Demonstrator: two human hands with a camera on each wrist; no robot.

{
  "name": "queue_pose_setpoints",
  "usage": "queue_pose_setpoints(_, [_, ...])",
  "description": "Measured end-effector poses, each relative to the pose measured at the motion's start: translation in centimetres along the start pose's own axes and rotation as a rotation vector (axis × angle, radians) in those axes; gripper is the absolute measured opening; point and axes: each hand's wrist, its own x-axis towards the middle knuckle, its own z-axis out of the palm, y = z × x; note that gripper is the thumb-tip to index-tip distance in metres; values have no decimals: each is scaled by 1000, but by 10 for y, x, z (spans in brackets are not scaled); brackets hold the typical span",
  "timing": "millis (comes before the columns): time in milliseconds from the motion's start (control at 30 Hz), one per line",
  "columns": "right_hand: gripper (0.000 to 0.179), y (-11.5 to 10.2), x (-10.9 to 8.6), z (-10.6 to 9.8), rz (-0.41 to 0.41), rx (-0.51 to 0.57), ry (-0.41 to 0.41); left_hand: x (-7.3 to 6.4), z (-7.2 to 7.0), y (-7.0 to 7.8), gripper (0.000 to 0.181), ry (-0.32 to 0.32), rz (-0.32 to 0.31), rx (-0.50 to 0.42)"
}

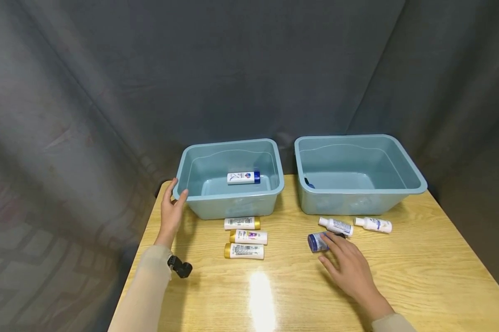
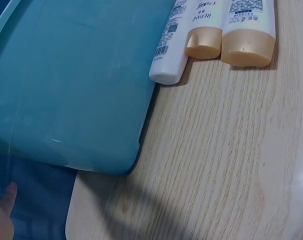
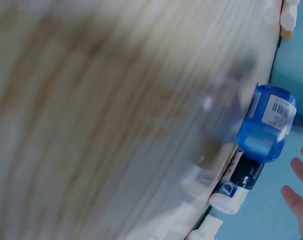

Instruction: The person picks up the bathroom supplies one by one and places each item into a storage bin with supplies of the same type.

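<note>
A right grip, spread and clasping nothing, hovers over a blue bottle lying partly beneath it, where a light pinch across the body should serve best. A white bottle just beyond that grip risks a knock; three gold-capped bottles lie to its left, and the unclenched left grip is at a bin corner.

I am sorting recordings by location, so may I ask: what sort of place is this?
Possibly a staged filming corner: a dark curtain hangs behind a wooden table that carries two blue tubs.
</note>
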Motion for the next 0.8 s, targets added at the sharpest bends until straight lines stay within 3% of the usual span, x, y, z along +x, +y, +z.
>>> queue_pose_setpoints(267, [52, -8, 8, 7, -42, 52, -16, 8, 2, -30, 60, 64, 8, 45])
queue_pose_setpoints(633, [53, -25, 25, 19, -100, 105, -79, 6, 7, -33, 60, 117, 46, 15])
queue_pose_setpoints(800, [52, -36, 30, 26, -107, 122, -117, 6, 8, -34, 60, 144, 27, -2])
